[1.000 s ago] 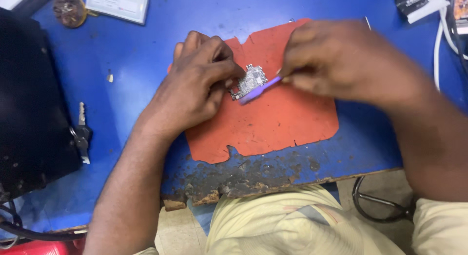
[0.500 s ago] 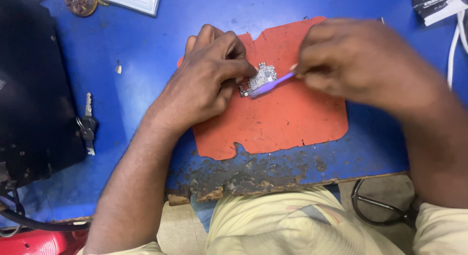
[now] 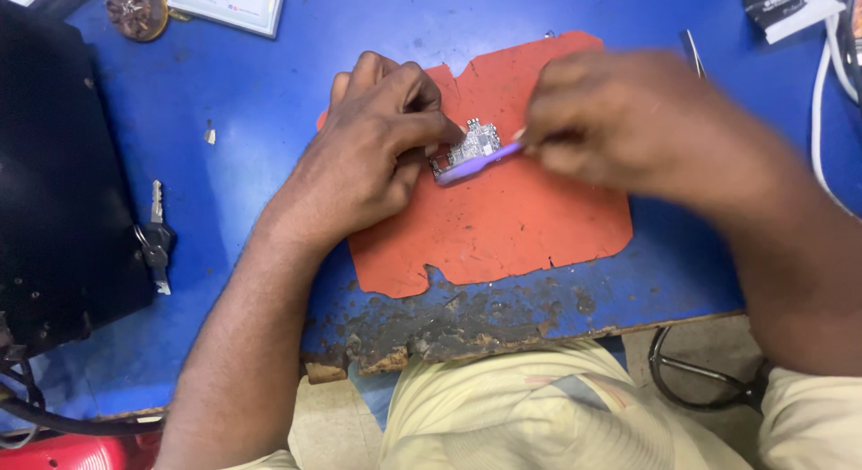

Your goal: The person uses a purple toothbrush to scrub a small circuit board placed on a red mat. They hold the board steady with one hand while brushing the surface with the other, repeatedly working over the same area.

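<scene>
A small silver circuit board lies on a ragged orange mat on the blue table. My left hand presses down on the board's left end with thumb and fingertips. My right hand, blurred with motion, grips a thin purple brush. The brush's head rests against the board's near edge.
A large black device fills the left side, with a key beside it. A white card and a round brown object lie at the back left. White cables run at the right. The table's front edge is worn and chipped.
The right hand and brush have shifted back and forth along the board. The left hand has kept its hold on the board.
</scene>
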